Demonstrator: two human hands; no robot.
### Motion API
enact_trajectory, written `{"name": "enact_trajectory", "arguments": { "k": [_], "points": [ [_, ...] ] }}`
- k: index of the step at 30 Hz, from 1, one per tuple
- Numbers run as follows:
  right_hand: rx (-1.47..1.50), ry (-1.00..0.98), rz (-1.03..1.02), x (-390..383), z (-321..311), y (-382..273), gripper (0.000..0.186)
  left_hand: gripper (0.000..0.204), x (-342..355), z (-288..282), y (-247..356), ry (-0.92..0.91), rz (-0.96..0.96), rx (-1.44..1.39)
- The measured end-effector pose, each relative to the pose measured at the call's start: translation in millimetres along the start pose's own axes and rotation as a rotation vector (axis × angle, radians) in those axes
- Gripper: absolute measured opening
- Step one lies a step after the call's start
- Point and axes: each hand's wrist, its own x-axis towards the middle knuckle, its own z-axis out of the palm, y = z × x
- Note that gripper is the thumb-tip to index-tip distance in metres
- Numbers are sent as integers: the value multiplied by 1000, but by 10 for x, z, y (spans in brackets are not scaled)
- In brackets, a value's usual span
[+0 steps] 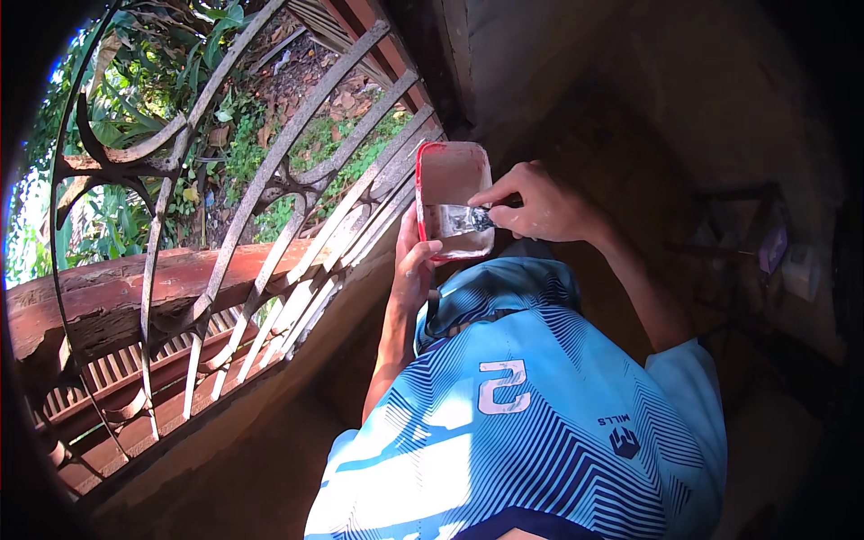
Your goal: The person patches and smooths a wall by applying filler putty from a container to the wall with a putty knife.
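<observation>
1. A weathered metal grille (266, 173) of curved bars stands to the left of the open, rectangular container (456, 175) with pale inner walls and a red rim; beyond its bars, farther left of the container, are green plants (211, 40).
2. A light-blue jersey (531, 450) with dark striped patterning covers the wearer's torso, below the container, partly in bright sunlight.
3. A weathered, red-brown beam (112, 292) runs behind the bars, to the container's left and lower.
4. The container itself is held up in front of the chest, its opening facing the viewer, with pale smears inside.
5. The bare right hand (551, 209) is at the container's right side, index finger and thumb reaching over its opening in a pinch on a small dark piece.
6. The bare left hand (412, 265) grips the container's lower left side, thumb over the rim.
7. The small, dark, pale-flecked piece (483, 219) is at the container's opening; its material cannot be told.
</observation>
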Motion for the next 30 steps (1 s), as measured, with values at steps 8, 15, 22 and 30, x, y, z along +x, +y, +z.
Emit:
{"name": "enact_trajectory", "arguments": {
  "k": [8, 15, 22, 30],
  "points": [
    [319, -38, 45, -235, -215, 459, 35, 71, -63, -118, -69, 60, 59, -100],
    [888, 5, 187, -464, -55, 558, 50, 75, 11, -156, -90, 20, 46, -128],
    [1319, 124, 79, -546, 118, 231, 47, 75, 32, -174, -128, 47, 25, -145],
    [1387, 534, -185, -113, -132, -275, 39, 74, -25, -265, -185, 30, 0, -175]
  ]
}}
